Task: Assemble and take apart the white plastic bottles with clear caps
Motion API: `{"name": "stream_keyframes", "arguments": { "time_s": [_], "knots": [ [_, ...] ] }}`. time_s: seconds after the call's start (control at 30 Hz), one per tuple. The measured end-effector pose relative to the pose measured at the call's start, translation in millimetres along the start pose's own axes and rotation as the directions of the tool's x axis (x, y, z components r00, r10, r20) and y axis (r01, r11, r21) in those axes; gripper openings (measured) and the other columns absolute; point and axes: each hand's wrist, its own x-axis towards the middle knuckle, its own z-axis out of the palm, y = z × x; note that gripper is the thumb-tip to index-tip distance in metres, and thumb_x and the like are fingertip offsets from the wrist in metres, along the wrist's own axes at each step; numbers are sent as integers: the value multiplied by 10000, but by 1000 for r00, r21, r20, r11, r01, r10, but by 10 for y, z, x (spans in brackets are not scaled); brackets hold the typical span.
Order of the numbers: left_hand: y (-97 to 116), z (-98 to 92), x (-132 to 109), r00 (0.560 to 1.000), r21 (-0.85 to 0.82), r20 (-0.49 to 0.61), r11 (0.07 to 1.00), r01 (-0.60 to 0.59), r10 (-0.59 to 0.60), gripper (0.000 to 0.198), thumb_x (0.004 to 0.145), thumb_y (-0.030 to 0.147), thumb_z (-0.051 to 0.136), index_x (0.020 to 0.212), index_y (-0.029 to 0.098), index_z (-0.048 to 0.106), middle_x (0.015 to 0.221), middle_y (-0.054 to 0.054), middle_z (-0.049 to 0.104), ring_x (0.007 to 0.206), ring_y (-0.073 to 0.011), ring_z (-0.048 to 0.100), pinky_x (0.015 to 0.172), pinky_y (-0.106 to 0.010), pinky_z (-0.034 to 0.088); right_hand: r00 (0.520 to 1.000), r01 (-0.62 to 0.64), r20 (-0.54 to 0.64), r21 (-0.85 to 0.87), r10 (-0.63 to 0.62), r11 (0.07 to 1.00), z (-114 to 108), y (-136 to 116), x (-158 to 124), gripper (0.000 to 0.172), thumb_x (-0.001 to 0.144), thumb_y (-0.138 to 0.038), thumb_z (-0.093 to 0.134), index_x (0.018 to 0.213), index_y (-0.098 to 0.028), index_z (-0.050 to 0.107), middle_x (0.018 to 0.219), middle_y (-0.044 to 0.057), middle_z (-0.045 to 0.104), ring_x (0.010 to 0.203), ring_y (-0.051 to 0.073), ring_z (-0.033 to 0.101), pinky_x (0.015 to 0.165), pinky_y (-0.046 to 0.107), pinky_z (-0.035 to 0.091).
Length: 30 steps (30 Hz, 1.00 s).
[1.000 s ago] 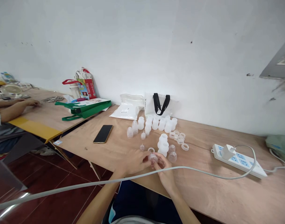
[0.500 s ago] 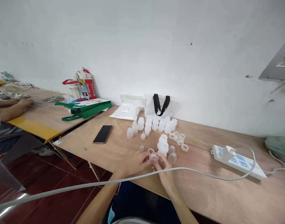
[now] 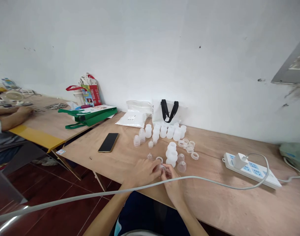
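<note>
Near the table's front edge, my left hand [image 3: 140,173] and my right hand [image 3: 173,187] meet with curled fingers around a small clear plastic cap [image 3: 161,167]. The fingers hide much of it. Just beyond them a translucent ring [image 3: 159,159] lies flat, and a small nipple-shaped piece [image 3: 150,156] stands beside my left fingers. White bottle-like containers [image 3: 171,159] and clear domed covers [image 3: 181,166] stand close to my right hand. Further right lie several loose rings [image 3: 194,156]. More white containers [image 3: 170,132] are lined up behind, with domed covers [image 3: 136,141] at their left.
A grey cable [image 3: 103,192] crosses in front of my forearms. To the right is a power strip [image 3: 251,170]; to the left lies a phone [image 3: 108,142]. A white packet [image 3: 131,118] and a handled bag [image 3: 157,111] stand by the wall. Another person's hand [image 3: 23,113] rests at the neighbouring table.
My left fingers have moved over the top of the clear cap, covering more of it. Both hands stay in nearly the same place; the other things have not moved.
</note>
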Motion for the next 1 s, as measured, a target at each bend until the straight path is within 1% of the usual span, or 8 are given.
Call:
{"name": "stream_keyframes", "arguments": {
  "time_s": [0.17,0.27,0.43,0.53,0.63,0.73,0.87,1.0],
  "knots": [
    [-23,71,26,999,52,-30,999,16,-15,227,1004,388,472,899,223,587,740,2,623,679,-176,576,612,-269,340,999,-38,33,92,35,995,-6,-3,19,329,942,-552,583,1012,-236,643,901,65,756,744,216,700,664,315,550],
    [-38,66,16,999,74,-36,997,17,-14,270,1025,412,439,910,222,592,763,-8,641,701,-185,592,628,-273,351,998,-52,35,140,48,989,-18,-27,32,339,929,-570,599,933,-232,619,800,44,726,668,198,667,631,306,535],
    [-35,-1,-30,999,-36,25,998,-44,44,299,1053,417,372,963,220,578,844,-19,664,726,-179,603,621,-265,372,993,-87,90,198,70,976,-43,-46,50,373,890,-590,644,824,-234,556,654,-11,636,539,147,553,527,260,466],
    [-33,-10,-48,999,-45,35,998,-34,36,277,1033,403,413,927,211,580,786,-12,649,689,-171,589,602,-268,360,988,-112,133,237,82,965,-48,-53,53,386,878,-593,659,805,-235,536,662,-24,626,517,127,513,490,237,427],
    [-30,-27,-52,1000,-34,14,999,-12,13,269,1010,411,459,882,212,586,753,-2,643,659,-164,575,585,-268,337,985,-110,160,257,70,960,-49,-79,44,393,896,-614,627,835,-234,548,736,-2,664,530,130,529,503,248,440],
    [-23,-74,-53,1000,-37,19,999,-12,13,297,1003,434,468,846,212,589,743,0,645,643,-160,573,579,-265,331,988,-68,149,189,40,980,-46,-106,21,390,931,-617,577,870,-232,579,716,2,663,534,145,556,524,263,451],
    [-23,-121,-53,1000,-12,18,1000,-15,15,311,995,415,481,799,204,597,712,0,633,634,-159,572,586,-270,330,995,45,92,-22,-43,999,-23,-96,-17,372,982,-581,510,872,-238,603,665,-5,659,577,172,603,590,277,459],
    [-40,-82,-38,1000,-3,24,1000,2,-2,257,952,375,540,769,205,599,710,2,642,636,-164,568,599,-276,335,992,103,83,-137,-92,985,8,-42,-33,339,1001,-549,471,912,-259,624,695,-1,690,601,195,642,601,287,463]
  ]
}}
